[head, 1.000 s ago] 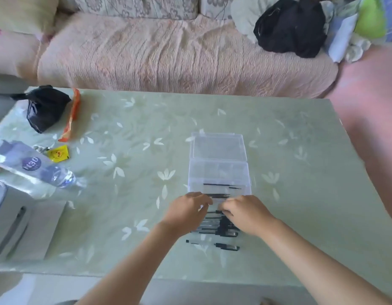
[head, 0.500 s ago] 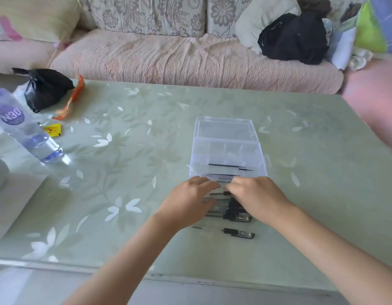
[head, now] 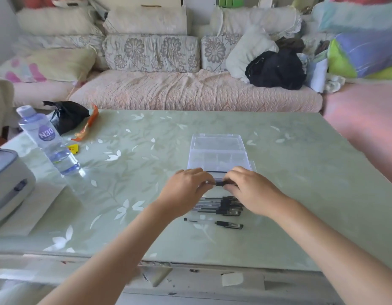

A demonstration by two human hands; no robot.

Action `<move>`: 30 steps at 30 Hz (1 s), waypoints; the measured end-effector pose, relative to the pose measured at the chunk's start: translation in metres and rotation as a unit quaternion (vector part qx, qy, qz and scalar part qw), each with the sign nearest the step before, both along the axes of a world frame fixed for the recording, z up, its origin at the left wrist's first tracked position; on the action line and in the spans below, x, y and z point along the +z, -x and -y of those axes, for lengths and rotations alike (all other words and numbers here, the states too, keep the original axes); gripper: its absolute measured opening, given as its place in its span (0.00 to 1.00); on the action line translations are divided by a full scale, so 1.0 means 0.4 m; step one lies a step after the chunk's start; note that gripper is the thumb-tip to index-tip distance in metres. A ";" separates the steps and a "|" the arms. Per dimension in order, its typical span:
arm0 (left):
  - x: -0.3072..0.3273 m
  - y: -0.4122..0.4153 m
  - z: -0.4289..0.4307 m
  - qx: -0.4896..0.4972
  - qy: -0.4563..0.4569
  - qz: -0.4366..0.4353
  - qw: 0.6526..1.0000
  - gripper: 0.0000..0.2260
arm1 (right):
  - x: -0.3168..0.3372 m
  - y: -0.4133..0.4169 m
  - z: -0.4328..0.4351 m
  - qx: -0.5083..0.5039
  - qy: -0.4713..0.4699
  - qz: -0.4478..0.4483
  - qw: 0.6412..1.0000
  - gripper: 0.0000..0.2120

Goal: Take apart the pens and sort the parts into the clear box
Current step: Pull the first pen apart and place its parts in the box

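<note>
Sofa cushions lay beyond the pale green floral table (head: 129,164). The left hand (head: 186,190) and right hand (head: 252,192) pinched a black-capped clear pen (head: 219,183) just near of the open clear plastic box (head: 218,158); a sudden release might scatter small parts over the spare pens (head: 221,206).

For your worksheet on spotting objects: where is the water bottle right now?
In the head view, the water bottle stands upright on the table's far left, beside the black bag, well left of the clear box.

My bare arms and hands

My left hand (head: 186,190) and right hand (head: 252,192) wore no gloves, rings or watch; both forearms were uncovered, entering from the lower corners of the frame, no sleeve showing.
</note>
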State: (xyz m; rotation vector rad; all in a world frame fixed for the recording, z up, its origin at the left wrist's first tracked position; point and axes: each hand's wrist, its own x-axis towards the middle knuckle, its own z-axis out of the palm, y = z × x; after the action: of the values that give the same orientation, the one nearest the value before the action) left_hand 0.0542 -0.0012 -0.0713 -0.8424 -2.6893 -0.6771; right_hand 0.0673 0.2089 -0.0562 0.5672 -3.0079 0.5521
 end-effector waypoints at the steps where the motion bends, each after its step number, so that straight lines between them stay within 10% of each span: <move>1: 0.008 -0.004 0.002 0.004 0.010 0.000 1.000 0.06 | 0.002 -0.005 -0.002 -0.003 0.002 0.018 1.000 0.09; 30: -0.012 0.094 0.016 -0.006 0.034 0.192 0.981 0.03 | -0.053 0.039 0.062 0.019 -0.037 0.041 0.998 0.13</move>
State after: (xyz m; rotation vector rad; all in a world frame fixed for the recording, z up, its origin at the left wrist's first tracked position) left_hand 0.0164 -0.0075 -0.0762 -0.8147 -3.0676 -0.8291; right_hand 0.0515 0.1842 -0.0773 0.6207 -3.1135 0.4789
